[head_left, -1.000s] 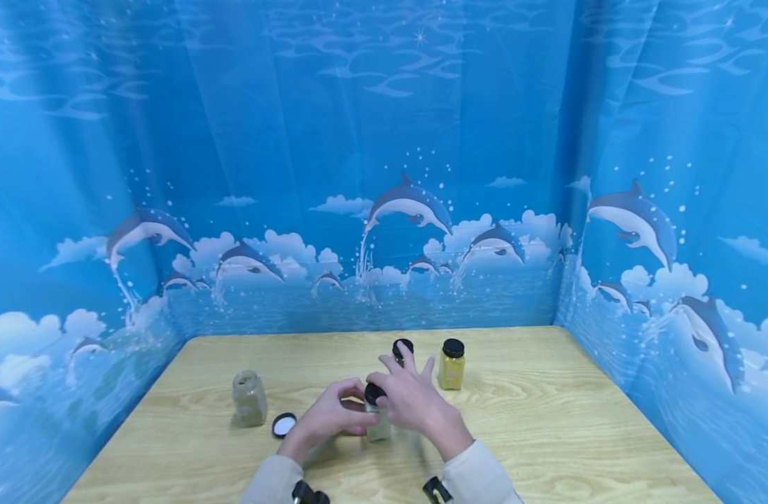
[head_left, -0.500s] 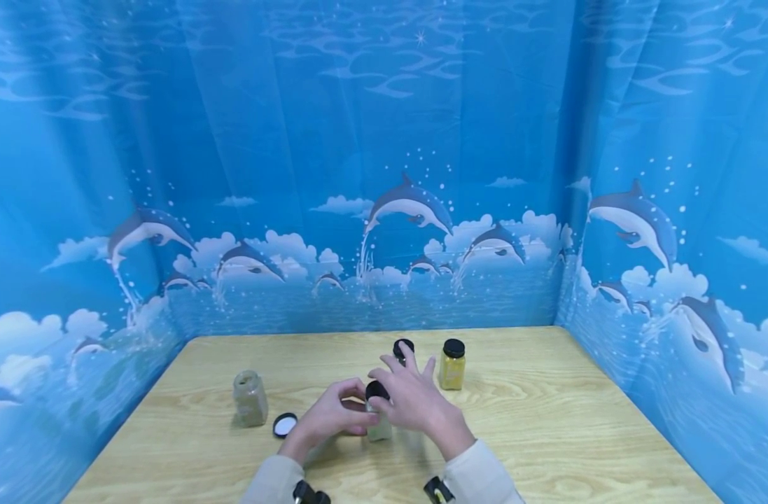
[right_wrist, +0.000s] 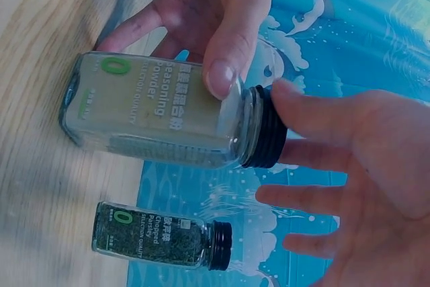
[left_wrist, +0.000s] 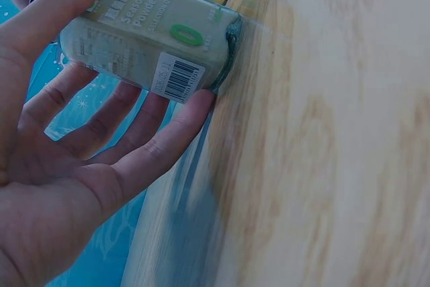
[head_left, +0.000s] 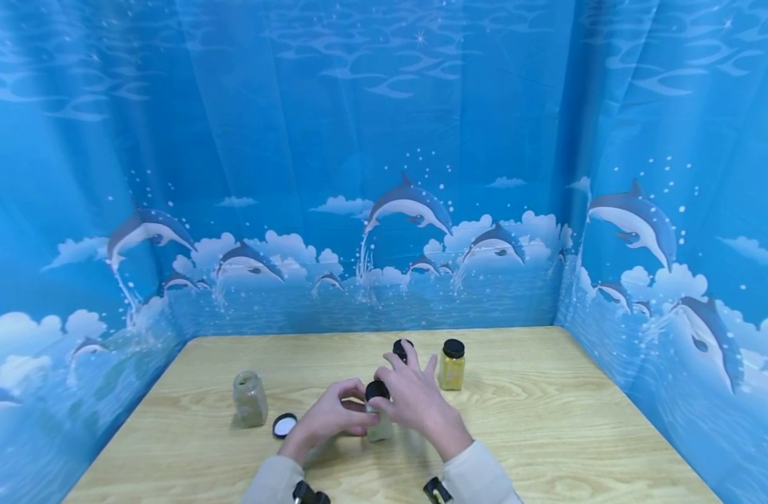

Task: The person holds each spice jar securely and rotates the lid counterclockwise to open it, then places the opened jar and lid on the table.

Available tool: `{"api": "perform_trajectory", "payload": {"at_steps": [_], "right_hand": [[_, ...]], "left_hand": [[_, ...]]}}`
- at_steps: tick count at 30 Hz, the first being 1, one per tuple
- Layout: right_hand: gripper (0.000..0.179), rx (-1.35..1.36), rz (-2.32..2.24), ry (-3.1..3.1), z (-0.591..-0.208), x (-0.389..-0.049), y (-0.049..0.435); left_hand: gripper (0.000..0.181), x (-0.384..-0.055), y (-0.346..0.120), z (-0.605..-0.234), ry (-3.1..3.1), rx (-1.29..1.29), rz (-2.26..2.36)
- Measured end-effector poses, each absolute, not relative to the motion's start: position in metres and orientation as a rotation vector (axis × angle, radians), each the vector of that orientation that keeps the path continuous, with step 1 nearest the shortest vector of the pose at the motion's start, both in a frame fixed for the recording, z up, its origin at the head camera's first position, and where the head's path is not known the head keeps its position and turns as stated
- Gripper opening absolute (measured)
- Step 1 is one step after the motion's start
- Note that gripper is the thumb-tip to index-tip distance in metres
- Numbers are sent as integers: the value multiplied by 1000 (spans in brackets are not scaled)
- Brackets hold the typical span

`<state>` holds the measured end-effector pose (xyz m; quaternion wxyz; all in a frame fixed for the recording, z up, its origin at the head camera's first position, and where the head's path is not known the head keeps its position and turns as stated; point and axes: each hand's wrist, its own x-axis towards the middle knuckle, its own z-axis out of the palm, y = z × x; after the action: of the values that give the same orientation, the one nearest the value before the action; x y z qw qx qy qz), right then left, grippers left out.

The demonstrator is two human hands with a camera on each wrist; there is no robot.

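A glass jar of seasoning powder with pale contents stands upright on the table. My left hand grips its body, the thumb on the near side and the fingers behind, as the left wrist view shows on the jar. On top sits a black screw lid. My right hand pinches this lid between thumb and index finger, the other fingers spread outward. Just behind the right hand is a jar of chopped parsley, its black lid on and its body mostly hidden in the head view.
To the left stands an uncapped glass jar. A loose black lid lies beside it, white inside up. A capped jar with yellow contents is at the back right. A blue dolphin-print curtain surrounds the wooden table.
The right hand's fingers have shifted slightly around the lid, leaving more of the lid's top visible than a second ago. The left hand and the jar have stayed in place.
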<state>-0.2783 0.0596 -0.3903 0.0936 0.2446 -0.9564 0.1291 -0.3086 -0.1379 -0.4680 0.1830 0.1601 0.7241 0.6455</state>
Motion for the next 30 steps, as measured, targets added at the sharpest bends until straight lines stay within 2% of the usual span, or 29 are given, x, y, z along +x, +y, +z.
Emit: {"api": "perform_trajectory", "payload": {"at_steps": [4,16,30], "right_hand": [[33,771,383,-2861,-390,-277,59],[39,815,371,-2907,-388,-274,60],[43,667,391,-2817,-389,-279,59]], "left_hand": [[34,-309,-138,-469,2049,460,1818],[35,-310,-139,-472,2051,470,1820],[34,-308,-138,-471,2046,458,1822]]}}
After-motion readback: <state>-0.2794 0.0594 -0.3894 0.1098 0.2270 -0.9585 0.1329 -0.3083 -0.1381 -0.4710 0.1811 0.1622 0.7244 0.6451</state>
